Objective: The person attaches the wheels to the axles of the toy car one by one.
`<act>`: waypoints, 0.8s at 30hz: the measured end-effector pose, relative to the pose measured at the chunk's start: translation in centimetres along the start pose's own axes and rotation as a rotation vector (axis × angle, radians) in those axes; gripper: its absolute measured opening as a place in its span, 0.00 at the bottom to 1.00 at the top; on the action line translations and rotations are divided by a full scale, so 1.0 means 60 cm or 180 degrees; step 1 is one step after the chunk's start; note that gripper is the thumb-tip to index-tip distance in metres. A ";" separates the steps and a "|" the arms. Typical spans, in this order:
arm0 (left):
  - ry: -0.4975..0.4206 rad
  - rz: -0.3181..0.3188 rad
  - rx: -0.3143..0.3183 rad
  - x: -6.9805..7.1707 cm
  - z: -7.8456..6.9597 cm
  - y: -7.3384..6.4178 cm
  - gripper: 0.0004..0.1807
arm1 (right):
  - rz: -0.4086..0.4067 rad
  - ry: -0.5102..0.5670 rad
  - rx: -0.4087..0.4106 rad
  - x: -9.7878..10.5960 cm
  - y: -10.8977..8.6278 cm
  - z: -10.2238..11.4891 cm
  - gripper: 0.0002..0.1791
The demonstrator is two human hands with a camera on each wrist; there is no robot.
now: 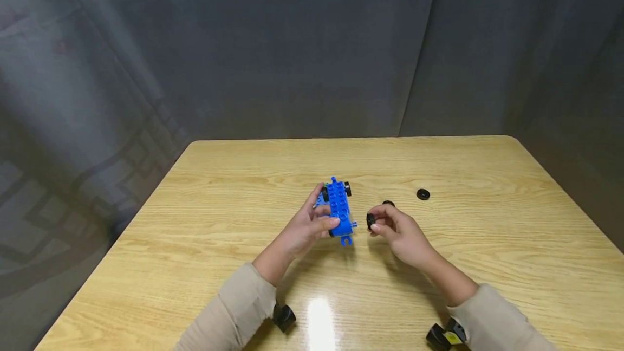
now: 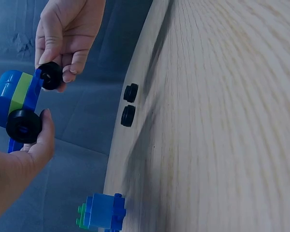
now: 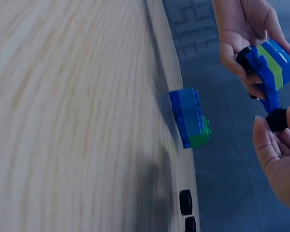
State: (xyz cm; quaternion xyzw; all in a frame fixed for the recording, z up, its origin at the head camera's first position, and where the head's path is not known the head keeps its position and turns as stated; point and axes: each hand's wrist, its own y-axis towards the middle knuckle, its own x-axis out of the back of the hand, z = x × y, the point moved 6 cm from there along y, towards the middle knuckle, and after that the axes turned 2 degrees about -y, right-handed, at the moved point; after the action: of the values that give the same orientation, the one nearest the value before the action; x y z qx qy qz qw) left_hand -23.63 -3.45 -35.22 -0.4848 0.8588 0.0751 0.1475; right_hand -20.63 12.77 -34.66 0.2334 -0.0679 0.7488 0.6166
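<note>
My left hand (image 1: 303, 232) grips a blue toy-brick car (image 1: 339, 207) with a lime stripe, its studded face turned up in the head view. Black wheels (image 2: 24, 126) sit on it, and a bare blue axle peg (image 1: 355, 225) sticks out on the right near its front end. Between thumb and fingers, my right hand (image 1: 407, 240) pinches a loose black wheel (image 1: 371, 221). That wheel is beside the peg, with a small gap in the head view. In the right wrist view, the pinched wheel (image 3: 277, 120) shows close under the car's end.
Two more black wheels lie on the wooden table (image 1: 219, 194), one (image 1: 423, 194) to the right and one (image 1: 388, 203) just behind my right hand. A second blue-and-green brick piece (image 3: 188, 117) stands on the table behind the car. Grey curtains hang behind the table.
</note>
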 end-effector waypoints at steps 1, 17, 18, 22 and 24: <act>-0.0007 -0.0001 -0.0002 0.000 0.000 0.000 0.46 | 0.0012 0.0014 0.0014 -0.002 0.001 0.001 0.12; -0.0170 0.0086 -0.0026 -0.002 0.001 0.000 0.45 | 0.0198 0.0455 0.0125 -0.020 0.005 0.004 0.12; -0.0181 0.0095 -0.0030 -0.002 0.001 0.000 0.45 | 0.0223 0.0486 0.0125 -0.021 0.004 0.004 0.12; -0.0203 0.0119 -0.0042 -0.003 0.002 0.000 0.45 | 0.0291 0.0550 0.0110 -0.024 0.004 0.004 0.13; -0.0205 0.0132 -0.0051 -0.004 0.002 0.001 0.45 | 0.0313 0.0589 0.0102 -0.025 0.003 0.004 0.14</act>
State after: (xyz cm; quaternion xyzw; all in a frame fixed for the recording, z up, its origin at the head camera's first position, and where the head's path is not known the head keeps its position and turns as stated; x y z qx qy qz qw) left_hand -23.54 -3.19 -35.25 -0.4653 0.8629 0.1006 0.1695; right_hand -20.56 11.26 -35.04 0.1695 -0.0101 0.7975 0.5789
